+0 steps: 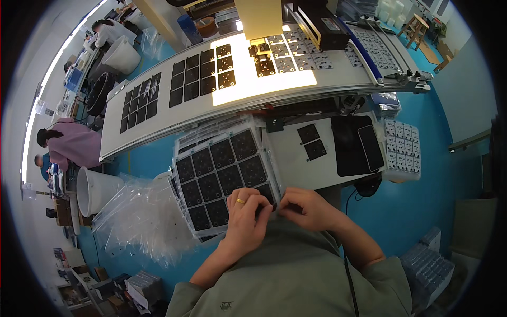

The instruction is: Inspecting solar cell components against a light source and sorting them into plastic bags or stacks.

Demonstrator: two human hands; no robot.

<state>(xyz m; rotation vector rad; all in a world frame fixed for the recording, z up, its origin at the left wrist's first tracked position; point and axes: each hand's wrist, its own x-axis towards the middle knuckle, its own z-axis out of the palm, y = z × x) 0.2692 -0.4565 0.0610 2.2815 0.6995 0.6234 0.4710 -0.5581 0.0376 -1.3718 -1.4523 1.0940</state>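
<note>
In front of me a stack of clear plastic trays (183,168) carries black square panels (229,179) laid out in rows. My left hand (245,217), with a gold ring on one finger, lies over the tray's near right corner. Its fingers are curled in, thumb against forefinger, and hide what is between them. Beside it, just off the same corner, my right hand (306,209) is closed in a pinch. Whatever its fingertips hold is too small or hidden to make out. Two loose black panels (312,141) lie on the white side table (288,171) to the right.
A conveyor (163,124) runs across ahead, bearing rows of black panels under a lit yellow machine (259,18). A phone (371,147) rests on a black mat (346,150). Clear plastic film (145,222) heaps at left by a white bin (97,190). Other people sit far left.
</note>
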